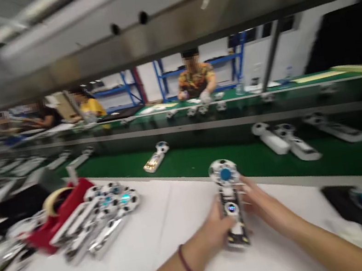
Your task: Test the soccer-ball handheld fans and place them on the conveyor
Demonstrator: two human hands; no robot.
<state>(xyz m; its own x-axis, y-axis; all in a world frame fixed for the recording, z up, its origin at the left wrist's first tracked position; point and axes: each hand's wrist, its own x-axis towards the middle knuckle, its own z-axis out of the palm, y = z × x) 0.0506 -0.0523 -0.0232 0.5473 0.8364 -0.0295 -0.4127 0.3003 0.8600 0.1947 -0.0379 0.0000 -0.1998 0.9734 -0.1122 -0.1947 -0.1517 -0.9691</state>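
My left hand (215, 230) is closed round the handle of a white handheld fan (229, 192), its thumb near the lower end. The fan has a round head with black spots and a blue centre, and a small lit display on the handle. Fingers of my right hand (252, 195) are bent against the fan's right side, partly hidden behind it. The fan is held above the white worktop (169, 268). Left of my hands, several similar fans (110, 213) lie together, one with a lit blue-green centre.
Beyond the worktop runs a green conveyor belt (199, 158) carrying more fans (269, 138). A red tape dispenser (64, 212) stands left. At right lies a black mat (340, 205) with spotted white pieces. Co-workers (195, 79) sit across the line, under a metal beam (166, 30).
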